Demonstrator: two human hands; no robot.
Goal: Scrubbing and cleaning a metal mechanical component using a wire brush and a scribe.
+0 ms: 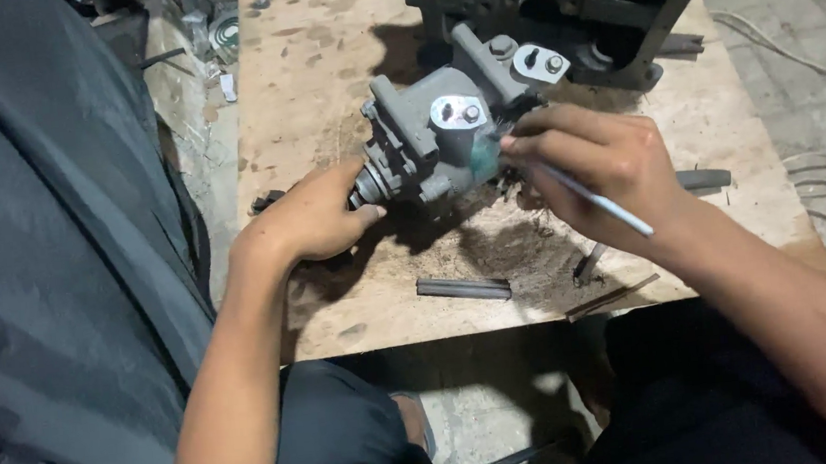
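**Grey casting held on the board, brush at its right end**

At the far left, a dark cloth point(50, 241) fills the edge of your view, beside the plywood board point(323, 82) that serves as your work surface.

Your left hand point(318, 215) is closed around the left end of the grey metal casting point(426, 143), fingers wrapped at the round, ribbed shaft stub that sticks out there. The casting sits on the middle of the board, and its long axis runs from lower left to upper right: the stub end points down-left toward your left hand, while the blocky body with its shiny oval plates rises up-right toward the dark machine frame point(592, 12) at the board's far edge. Whether the casting touches that frame, you cannot tell.

Below the casting, a short dark metal bar point(464, 288) lies flat on the board near its front edge, well apart from both hands.

Your right hand point(604, 163) pinches a thin paintbrush point(582, 192), its pale handle slanting down-right across your fingers and its teal-tinted bristles pressed against the casting's right side.

Further right, loose cables point(819, 151) trail over the paved floor.
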